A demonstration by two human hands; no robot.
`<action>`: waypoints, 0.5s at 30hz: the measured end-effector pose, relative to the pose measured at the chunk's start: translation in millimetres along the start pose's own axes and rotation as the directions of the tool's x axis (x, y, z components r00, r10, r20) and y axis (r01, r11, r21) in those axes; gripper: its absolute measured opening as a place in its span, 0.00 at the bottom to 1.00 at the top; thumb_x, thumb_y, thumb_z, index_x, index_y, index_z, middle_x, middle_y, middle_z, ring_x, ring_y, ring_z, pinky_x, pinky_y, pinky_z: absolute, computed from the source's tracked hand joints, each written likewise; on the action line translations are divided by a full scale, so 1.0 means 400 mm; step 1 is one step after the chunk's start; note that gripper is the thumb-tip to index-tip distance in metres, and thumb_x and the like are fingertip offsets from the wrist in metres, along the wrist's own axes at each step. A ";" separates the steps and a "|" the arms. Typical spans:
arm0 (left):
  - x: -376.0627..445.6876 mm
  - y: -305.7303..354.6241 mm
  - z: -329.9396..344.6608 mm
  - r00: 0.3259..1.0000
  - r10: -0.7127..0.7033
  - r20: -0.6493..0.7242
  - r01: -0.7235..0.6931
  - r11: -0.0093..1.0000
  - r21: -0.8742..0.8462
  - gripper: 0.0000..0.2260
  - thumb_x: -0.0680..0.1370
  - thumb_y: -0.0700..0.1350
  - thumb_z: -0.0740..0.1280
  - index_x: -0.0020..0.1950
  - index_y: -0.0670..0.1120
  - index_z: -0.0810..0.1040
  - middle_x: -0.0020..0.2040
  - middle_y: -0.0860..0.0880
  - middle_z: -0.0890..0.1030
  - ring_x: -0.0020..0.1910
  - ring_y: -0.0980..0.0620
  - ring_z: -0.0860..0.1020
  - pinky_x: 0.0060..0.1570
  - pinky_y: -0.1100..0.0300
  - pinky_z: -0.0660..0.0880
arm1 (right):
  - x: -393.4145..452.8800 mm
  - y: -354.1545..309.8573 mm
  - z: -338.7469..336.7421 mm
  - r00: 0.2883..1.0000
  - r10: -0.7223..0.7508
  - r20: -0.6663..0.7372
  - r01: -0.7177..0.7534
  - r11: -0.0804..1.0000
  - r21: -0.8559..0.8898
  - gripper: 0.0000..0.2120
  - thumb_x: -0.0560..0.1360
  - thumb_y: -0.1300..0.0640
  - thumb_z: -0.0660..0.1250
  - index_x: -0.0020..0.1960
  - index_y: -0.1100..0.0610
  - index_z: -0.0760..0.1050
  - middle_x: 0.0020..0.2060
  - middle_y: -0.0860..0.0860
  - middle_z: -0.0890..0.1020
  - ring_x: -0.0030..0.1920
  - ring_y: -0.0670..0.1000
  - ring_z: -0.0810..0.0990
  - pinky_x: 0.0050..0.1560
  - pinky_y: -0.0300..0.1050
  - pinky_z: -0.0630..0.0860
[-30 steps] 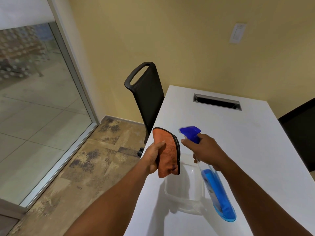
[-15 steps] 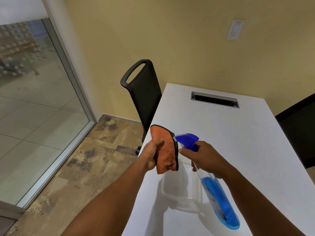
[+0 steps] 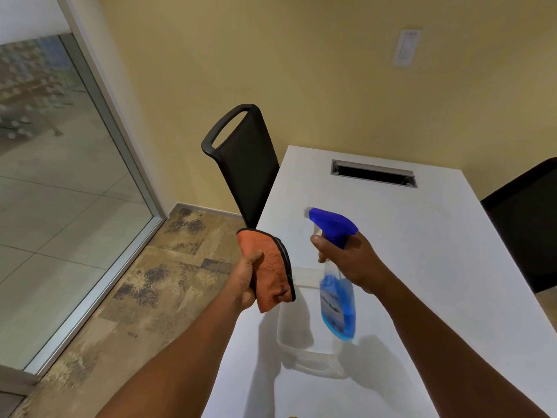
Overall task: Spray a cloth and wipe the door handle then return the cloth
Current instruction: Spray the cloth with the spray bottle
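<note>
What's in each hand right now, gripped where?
Left hand grips the folded orange cloth along its left side; right hand holds the spray bottle at its neck.

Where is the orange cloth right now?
In the head view, the orange cloth is held up in the left hand, above the white table's left edge, beside the spray bottle.

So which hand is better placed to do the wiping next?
Probably the left hand: it already grips the orange cloth. The right hand is occupied holding the spray bottle.
</note>
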State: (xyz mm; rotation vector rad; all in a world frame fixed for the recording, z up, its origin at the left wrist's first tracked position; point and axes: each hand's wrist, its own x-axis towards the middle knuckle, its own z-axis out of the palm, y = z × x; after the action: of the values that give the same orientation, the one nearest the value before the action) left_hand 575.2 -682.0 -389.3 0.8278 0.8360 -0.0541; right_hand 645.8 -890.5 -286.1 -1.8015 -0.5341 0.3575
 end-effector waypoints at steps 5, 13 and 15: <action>0.005 0.010 -0.023 0.998 0.018 -0.067 -0.020 0.999 -0.028 0.22 0.79 0.51 0.70 0.68 0.43 0.71 0.63 0.36 0.80 0.58 0.32 0.79 0.59 0.33 0.77 | 0.036 0.036 0.004 0.995 0.016 0.097 -0.017 1.000 0.016 0.15 0.75 0.52 0.72 0.57 0.56 0.72 0.41 0.51 0.78 0.40 0.45 0.78 0.41 0.35 0.78; -0.001 0.014 -0.035 0.993 0.036 -0.112 -0.036 0.999 0.003 0.12 0.78 0.51 0.72 0.54 0.47 0.73 0.58 0.38 0.81 0.56 0.34 0.80 0.53 0.37 0.79 | 0.080 0.130 0.009 0.989 0.106 0.105 -0.127 0.966 0.223 0.16 0.71 0.61 0.76 0.57 0.54 0.78 0.46 0.50 0.83 0.48 0.50 0.81 0.44 0.39 0.80; 0.001 0.017 -0.037 0.995 0.037 -0.090 -0.036 0.999 0.007 0.12 0.78 0.51 0.72 0.54 0.48 0.73 0.58 0.38 0.81 0.56 0.34 0.80 0.56 0.35 0.78 | 0.088 0.152 0.008 0.987 0.138 0.079 -0.155 0.946 0.286 0.15 0.70 0.61 0.77 0.55 0.53 0.79 0.44 0.49 0.84 0.48 0.50 0.81 0.43 0.38 0.80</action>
State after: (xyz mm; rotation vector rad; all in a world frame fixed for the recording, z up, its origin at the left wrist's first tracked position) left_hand 568.2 -667.3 -390.9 0.8554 0.9056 0.0136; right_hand 684.8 -883.5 -344.3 -1.5506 -0.3664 0.5632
